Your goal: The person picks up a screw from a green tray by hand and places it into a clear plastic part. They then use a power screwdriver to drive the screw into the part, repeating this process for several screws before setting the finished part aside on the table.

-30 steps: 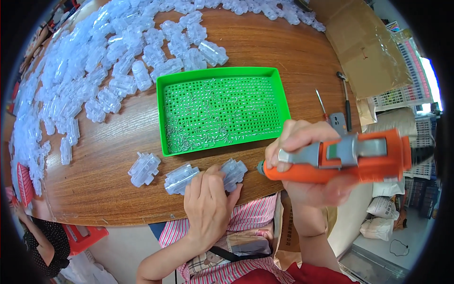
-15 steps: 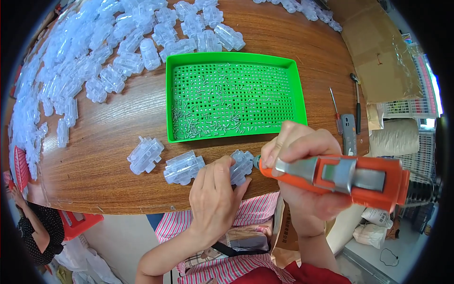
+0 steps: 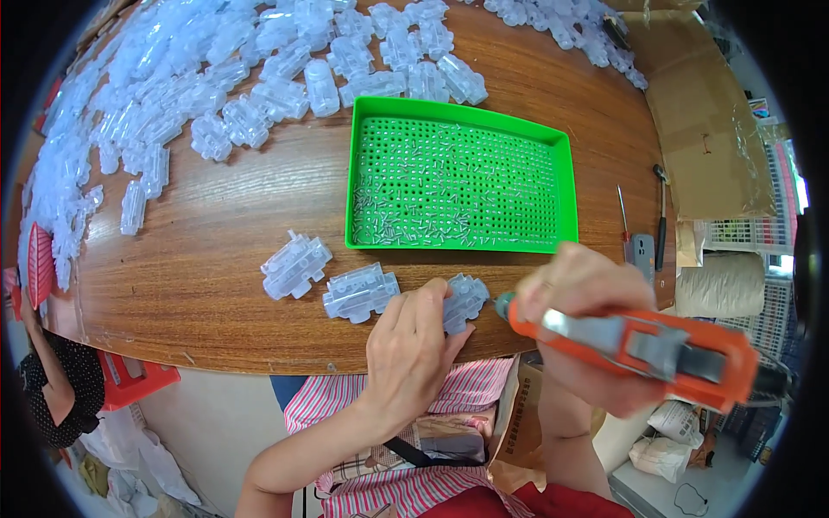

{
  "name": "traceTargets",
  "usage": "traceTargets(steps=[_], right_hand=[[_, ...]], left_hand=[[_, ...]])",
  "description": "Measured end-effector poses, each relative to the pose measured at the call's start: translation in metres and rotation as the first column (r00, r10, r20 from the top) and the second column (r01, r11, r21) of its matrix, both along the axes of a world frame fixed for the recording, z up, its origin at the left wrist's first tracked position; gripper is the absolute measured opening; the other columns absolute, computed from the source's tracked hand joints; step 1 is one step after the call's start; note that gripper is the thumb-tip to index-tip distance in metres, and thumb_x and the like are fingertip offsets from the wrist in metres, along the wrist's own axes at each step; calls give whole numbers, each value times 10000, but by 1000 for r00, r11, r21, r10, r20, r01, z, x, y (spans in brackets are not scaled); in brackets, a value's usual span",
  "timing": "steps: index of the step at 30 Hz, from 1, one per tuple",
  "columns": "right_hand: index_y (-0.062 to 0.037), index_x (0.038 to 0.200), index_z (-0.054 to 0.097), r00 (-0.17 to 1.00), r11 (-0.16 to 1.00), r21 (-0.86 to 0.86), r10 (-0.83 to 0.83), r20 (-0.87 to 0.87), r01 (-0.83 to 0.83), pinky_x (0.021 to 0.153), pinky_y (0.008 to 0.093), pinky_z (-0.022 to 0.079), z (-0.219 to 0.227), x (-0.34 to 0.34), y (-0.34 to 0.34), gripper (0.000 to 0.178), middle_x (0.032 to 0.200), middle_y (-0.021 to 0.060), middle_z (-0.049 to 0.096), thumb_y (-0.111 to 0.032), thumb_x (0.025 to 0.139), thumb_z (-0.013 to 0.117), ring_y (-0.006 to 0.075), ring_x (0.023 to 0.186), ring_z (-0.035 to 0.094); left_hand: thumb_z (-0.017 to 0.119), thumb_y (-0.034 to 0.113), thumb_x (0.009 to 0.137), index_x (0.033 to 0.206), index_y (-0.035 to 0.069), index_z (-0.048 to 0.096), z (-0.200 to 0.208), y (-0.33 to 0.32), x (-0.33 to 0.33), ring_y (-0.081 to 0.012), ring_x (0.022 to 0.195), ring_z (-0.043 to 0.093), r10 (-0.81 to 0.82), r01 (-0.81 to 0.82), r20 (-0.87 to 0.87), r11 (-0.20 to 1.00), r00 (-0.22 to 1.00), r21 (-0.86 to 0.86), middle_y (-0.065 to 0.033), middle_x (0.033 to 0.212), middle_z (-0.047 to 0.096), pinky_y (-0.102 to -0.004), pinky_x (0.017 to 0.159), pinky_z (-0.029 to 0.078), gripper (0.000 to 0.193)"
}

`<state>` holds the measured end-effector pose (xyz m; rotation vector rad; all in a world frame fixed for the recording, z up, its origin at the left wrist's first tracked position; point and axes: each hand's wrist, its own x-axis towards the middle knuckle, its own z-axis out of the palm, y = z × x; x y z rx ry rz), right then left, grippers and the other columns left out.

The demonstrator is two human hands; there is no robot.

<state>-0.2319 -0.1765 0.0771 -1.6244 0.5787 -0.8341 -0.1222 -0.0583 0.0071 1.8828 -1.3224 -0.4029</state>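
My left hand [image 3: 408, 350] pins a clear plastic housing [image 3: 466, 304] to the near edge of the wooden table, fingers over it and thumb at its side. In my right hand [image 3: 596, 298] is an orange electric screwdriver [image 3: 643, 345], pointing left. Its greenish tip [image 3: 503, 304] is just right of the housing; any bit beyond it is too blurred to make out. Left of my left hand lie a second clear housing [image 3: 361, 292] and a third [image 3: 296, 264]. Behind them stands a green tray [image 3: 462, 245] with a perforated inner plate and many small metal screws [image 3: 393, 231].
A large heap of clear plastic housings [image 3: 186, 73] covers the table's far left. A red-handled screwdriver [image 3: 623, 216], a black-handled tool [image 3: 661, 220] and a grey phone [image 3: 641, 255] lie at the right. Beyond stands a cardboard box [image 3: 712, 129]. A person's arm [image 3: 53, 363] shows far left.
The whole view has shifted, so the tray and housings appear farther right. The electric screwdriver's tip has drawn slightly away from the housing. My left hand keeps its hold.
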Motion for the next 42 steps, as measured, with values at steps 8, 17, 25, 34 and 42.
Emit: traceTargets(steps=[8,17,25,34,42], right_hand=[[15,913,583,944,982,-74,190,269,-176,560,344,527,-13,5,11,797,715,92,587,-755,705,570,197,663,551],[38,837,616,958,987,-39,160,240,-155,522,331,478,-19,7,16,324,680,102,593,-261,733,683,211,622,579],[10,857,597,998,999,-23,48,-43,-49,552,355,505,3,17,27,670,697,88,587,-646,757,693,225,640,550],[-21,897,586,969,974,-63,222,107,-217,583,356,512,-12,21,26,530,721,101,601,-513,768,736,216,676,547],[-43,943,578,900,907,-126,416,130,-401,634,370,517,-13,25,17,304,734,108,611,-214,744,732,219,713,548]], left_hand=[[802,84,689,1099,16,520,-2,1,4,-304,820,589,11,-14,-41,999,999,-51,-119,935,617,-390,704,489,503],[808,83,682,1106,13,515,-7,3,6,-312,837,599,15,-24,-85,995,996,-102,-123,952,620,-400,714,498,520],[818,50,653,1105,25,498,-15,6,9,-318,909,601,-6,-18,-187,992,982,-125,-134,984,619,-397,755,500,554],[792,-19,614,1127,16,476,-20,6,11,-338,947,594,-18,-21,-293,991,956,-130,-148,1000,607,-411,780,493,604],[777,22,650,1110,28,480,-19,4,13,-337,924,590,-37,-22,-352,987,935,-162,-143,967,594,-418,761,491,548]])
